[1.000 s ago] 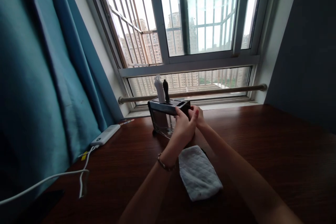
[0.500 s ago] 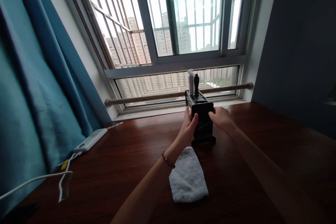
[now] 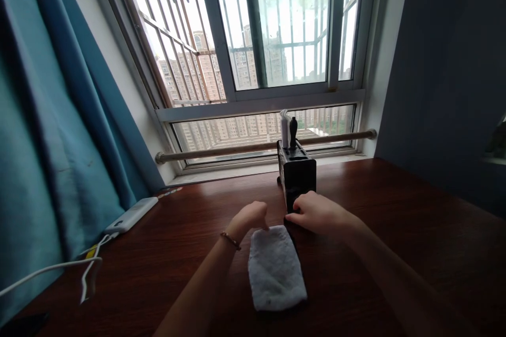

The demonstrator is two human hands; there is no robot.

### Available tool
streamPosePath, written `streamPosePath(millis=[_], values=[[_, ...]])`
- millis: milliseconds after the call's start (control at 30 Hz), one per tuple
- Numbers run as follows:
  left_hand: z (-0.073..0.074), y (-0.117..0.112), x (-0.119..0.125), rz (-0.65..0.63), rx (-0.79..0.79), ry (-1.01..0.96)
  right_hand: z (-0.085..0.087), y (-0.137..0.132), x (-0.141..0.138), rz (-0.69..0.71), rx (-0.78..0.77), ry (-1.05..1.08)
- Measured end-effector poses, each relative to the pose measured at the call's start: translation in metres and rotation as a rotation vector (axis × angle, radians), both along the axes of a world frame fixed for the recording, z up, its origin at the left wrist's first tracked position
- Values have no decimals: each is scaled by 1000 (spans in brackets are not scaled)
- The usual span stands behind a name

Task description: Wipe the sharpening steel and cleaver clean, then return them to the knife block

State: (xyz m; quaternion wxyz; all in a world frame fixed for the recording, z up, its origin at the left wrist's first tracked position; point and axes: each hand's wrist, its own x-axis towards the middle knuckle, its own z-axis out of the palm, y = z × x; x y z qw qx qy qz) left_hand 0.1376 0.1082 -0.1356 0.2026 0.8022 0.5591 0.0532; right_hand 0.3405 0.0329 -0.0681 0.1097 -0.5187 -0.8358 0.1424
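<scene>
A black upright holder [image 3: 299, 176] stands near the window, with a black handle [image 3: 293, 131] and a white handle-like item [image 3: 284, 132] sticking up from its top. In front of it a white cloth [image 3: 275, 271] lies on the table. My left hand [image 3: 249, 218] is over the cloth's far left corner, its fingers bent and pointing down, thumb apart; whether it touches the cloth is hard to see. My right hand [image 3: 318, 212] is low at the holder's front, near the cloth's far right corner, with thumb and forefinger apart. Nothing shows in either hand.
The red-brown wooden table [image 3: 190, 268] reaches to the window sill. A white power bank [image 3: 132, 214] with white cables [image 3: 89, 274] lies at the left beside a blue curtain [image 3: 79, 131]. A metal rail [image 3: 237, 151] crosses in front of the window.
Both hands have let go of the holder's sides and come down toward me. The left is now over the cloth's corner, the right at the holder's lower front.
</scene>
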Motion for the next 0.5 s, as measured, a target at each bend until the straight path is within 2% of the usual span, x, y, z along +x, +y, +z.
streamPosePath(millis=[100,200,267,367,433,500], values=[[-15,4,1,-86,-156,129,-13,-2,-13,79,-25,-41],[-10,4,2,-193,-305,117,-23,-4,-24,184,-126,-32],[8,-3,-1,-259,-341,26,-24,-5,-29,176,-132,-4],[44,-23,-7,-274,-254,-189,-20,-8,-31,13,-46,55],[67,-40,-9,-202,-139,-332,-16,-11,-32,-95,17,196],[85,-58,-8,-74,-25,-504,-16,-14,-36,-112,72,510]])
